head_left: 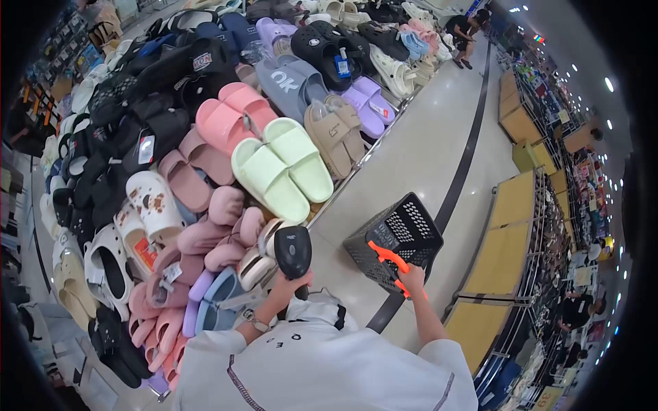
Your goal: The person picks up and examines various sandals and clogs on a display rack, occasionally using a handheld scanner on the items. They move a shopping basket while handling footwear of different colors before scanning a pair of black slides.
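My left hand (pixel 291 286) is closed round the grip of a black barcode scanner (pixel 293 251), whose head points up and away from me beside the slippers. Closest to the scanner lie pale green slides (pixel 282 168) and some beige-and-white slippers (pixel 259 264). My right hand (pixel 412 279) grips the orange handle (pixel 389 257) of a black shopping basket (pixel 370 240). The basket hangs tilted over the aisle at my right, and I see holes in its walls. Part of my right fingers is hidden behind the handle.
A large display of slippers and clogs (pixel 199 61) fills the left side, with a metal edge (pixel 363 154) along the aisle. Shelves with yellow panels (pixel 504 233) line the right. A dark stripe (pixel 459 178) runs along the floor. Another person (pixel 466 34) is far up the aisle.
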The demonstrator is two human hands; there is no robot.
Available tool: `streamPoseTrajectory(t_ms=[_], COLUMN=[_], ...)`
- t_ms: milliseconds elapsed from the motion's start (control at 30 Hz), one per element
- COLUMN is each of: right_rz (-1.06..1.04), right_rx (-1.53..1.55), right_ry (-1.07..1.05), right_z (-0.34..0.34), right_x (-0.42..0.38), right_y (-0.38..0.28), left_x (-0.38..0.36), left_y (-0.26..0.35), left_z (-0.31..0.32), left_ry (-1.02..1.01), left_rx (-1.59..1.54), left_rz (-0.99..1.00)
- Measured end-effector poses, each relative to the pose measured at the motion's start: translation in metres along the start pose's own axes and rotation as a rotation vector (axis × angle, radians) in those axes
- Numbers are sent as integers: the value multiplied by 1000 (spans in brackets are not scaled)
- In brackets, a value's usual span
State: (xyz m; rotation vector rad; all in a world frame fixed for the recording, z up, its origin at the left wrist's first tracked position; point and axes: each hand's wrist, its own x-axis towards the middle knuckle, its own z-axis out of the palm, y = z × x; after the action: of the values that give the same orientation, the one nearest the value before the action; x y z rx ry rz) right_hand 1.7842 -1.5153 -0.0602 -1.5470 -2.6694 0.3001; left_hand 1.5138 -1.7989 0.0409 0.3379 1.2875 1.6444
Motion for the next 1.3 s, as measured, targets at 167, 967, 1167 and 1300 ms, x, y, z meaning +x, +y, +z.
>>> streamPoseTrajectory(t_ms=[167, 967, 1167, 1300], right_rz=[-44, -177, -165, -329], right_rx=[-33, 181, 187, 202], right_ry=[21, -153, -213, -155], right_z=[-6, -38, -35, -52], right_x=[68, 377, 468, 502], right_y=[1, 96, 117, 89], left_x=[44, 331, 350, 358], left_y=[24, 43, 42, 47], left_z=[3, 167, 186, 183], left_ry=[1, 515, 633, 549], left_rx=[45, -445, -501, -484], left_rz=[102, 72, 81, 122])
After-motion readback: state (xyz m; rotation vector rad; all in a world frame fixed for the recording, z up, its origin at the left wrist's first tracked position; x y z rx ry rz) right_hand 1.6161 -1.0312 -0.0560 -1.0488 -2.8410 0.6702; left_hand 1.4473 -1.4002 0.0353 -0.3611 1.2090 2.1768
